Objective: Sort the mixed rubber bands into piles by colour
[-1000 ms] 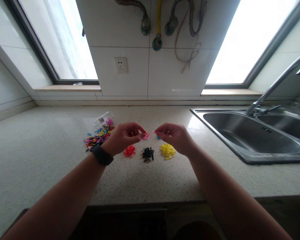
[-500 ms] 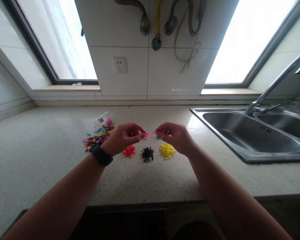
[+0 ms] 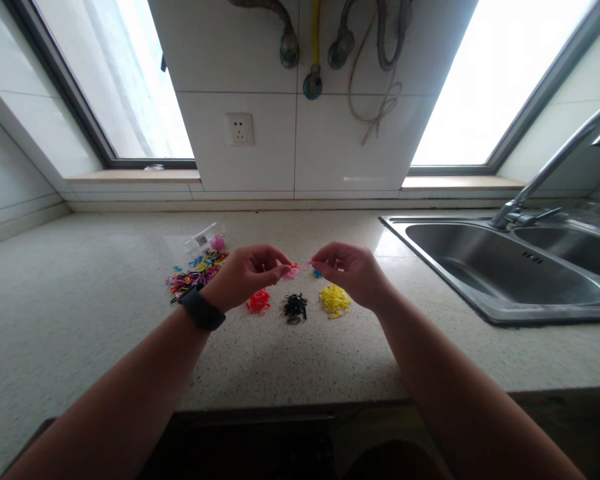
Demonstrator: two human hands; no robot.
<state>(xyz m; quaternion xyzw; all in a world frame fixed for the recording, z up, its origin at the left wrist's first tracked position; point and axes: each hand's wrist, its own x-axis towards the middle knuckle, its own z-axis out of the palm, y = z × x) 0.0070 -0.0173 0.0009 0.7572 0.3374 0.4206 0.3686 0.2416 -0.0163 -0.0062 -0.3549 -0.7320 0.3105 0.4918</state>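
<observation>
My left hand (image 3: 254,270), a dark watch on its wrist, pinches a small red rubber band (image 3: 295,265) between thumb and forefinger. Facing it, my right hand (image 3: 349,272) is closed in a pinch on a small pink rubber band (image 3: 311,263). Beneath the fingertips lies a pink pile (image 3: 292,273), and a blue pile (image 3: 317,274) is partly covered by my right hand. Nearer to me sit a red pile (image 3: 259,302), a black pile (image 3: 295,306) and a yellow pile (image 3: 335,302) of rubber bands. A mixed-colour heap (image 3: 193,275) is left of my left hand, partly behind it.
A clear plastic bag (image 3: 200,239) with a pink round item (image 3: 218,242) lies behind the mixed heap. The steel sink (image 3: 500,267) with its faucet (image 3: 555,160) is on the right. The countertop (image 3: 260,373) ends at a front edge close to me.
Both hands stay nearly where they were, fingertips still pinched. My right hand has shifted very slightly, so a little more of the blue pile shows.
</observation>
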